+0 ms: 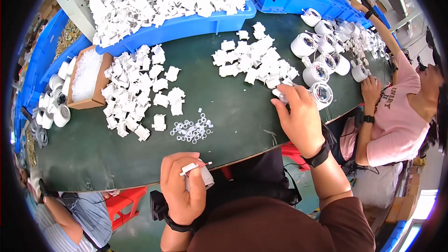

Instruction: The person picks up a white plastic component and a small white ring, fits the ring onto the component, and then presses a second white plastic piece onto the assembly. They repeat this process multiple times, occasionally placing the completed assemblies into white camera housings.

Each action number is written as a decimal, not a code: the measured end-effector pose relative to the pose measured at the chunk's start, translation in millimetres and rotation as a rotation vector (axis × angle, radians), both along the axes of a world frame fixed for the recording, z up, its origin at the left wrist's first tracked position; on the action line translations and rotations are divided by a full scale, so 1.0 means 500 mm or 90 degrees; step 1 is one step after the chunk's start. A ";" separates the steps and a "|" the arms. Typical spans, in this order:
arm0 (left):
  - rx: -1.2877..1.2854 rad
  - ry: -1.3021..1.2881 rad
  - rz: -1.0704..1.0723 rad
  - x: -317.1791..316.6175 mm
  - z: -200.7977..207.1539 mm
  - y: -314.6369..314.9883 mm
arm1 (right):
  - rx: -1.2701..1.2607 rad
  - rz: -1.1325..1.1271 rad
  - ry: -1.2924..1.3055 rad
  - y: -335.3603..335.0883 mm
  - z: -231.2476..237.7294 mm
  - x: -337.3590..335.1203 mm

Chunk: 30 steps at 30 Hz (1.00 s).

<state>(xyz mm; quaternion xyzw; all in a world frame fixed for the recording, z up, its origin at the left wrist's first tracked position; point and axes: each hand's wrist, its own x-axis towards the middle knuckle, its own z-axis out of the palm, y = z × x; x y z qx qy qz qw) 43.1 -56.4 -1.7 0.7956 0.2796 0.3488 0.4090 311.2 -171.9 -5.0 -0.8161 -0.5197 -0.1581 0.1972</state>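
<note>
My left hand (179, 184), at the table's front edge, is closed around a white rounded housing (206, 178). A slim white plastic piece with a thin red pin or wire (190, 167) shows at its fingers. My right hand (301, 119) reaches over the table, with thumb and fingers closed on a small white plastic part (280, 94) at the near right edge of a loose pile of white plastic clips (254, 60). Its fingers partly hide that part. Small clear rings (192, 129) lie on the table between my hands, nearer the left.
A larger pile of white clips (133, 88) lies left, beside a cardboard box (88, 101) of clear pieces. Blue bins (186, 27) line the back. White round housings with circuit boards (321, 92) stand right, near a co-worker in a pink shirt (392, 112). Another person sits at lower left.
</note>
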 end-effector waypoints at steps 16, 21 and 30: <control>-0.273 -0.075 -0.154 0.007 0.016 -0.012 | 0.040 0.187 1.088 0.007 0.081 -0.134; -0.229 -0.026 -0.105 0.001 0.009 -0.032 | 0.036 0.297 0.823 0.020 0.028 -0.194; -0.175 -0.046 -0.064 -0.032 0.003 -0.022 | 0.035 0.320 0.615 0.039 0.023 -0.226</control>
